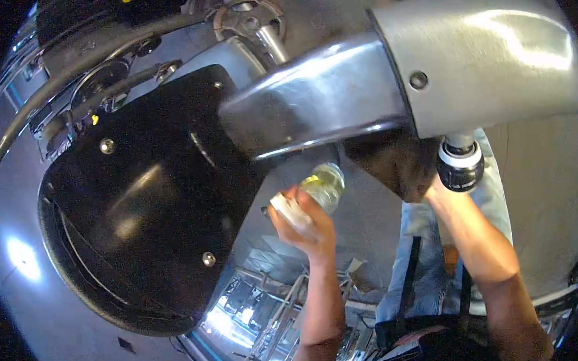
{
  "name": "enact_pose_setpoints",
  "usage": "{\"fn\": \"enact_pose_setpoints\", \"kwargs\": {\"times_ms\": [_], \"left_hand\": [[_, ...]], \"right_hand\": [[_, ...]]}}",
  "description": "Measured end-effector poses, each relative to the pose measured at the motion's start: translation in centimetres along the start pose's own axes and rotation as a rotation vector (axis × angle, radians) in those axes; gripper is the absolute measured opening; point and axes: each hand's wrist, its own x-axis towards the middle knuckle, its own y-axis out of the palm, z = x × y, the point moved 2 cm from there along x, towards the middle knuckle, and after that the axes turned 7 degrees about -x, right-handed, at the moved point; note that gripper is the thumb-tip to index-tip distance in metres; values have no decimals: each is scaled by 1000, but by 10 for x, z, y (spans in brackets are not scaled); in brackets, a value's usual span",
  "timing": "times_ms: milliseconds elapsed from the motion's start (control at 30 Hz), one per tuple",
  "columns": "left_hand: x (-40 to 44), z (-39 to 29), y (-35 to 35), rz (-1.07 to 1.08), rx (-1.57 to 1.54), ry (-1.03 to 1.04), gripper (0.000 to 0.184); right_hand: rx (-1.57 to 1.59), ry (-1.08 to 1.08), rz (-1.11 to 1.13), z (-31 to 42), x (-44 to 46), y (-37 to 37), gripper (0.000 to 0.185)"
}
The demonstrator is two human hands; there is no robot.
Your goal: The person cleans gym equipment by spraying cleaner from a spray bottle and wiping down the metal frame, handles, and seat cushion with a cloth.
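Note:
My left hand is closed round the white spray head of a clear spray bottle, which has a yellowish patch. The bottle is tilted below a silver tube arm and beside a big black panel with shiny bolts. My right hand is at the edge of a dark brown, flat thing, perhaps a cloth or a pad. The fingers of that hand are hidden, so I cannot tell whether they grip it. Just above my right forearm, a black knob with a white ring hangs from the metal housing.
A thick silver housing covers the tube's right end. A round wheel-like part and a long curved bar lie beyond the panel. My jeans-clad legs are at lower right. Metal frames reach across the bottom.

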Motion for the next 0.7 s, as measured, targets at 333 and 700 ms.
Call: {"fn": "enact_pose_setpoints", "kwargs": {"times_ms": [333,700], "left_hand": [[-100,3,-78,397,19,-289,7],[-136,31,-92,430,53,-299,6]], "right_hand": [[1497,-301,-990,156,114,-325,54],[2181,-438,-765,177,129,-295,70]]}}
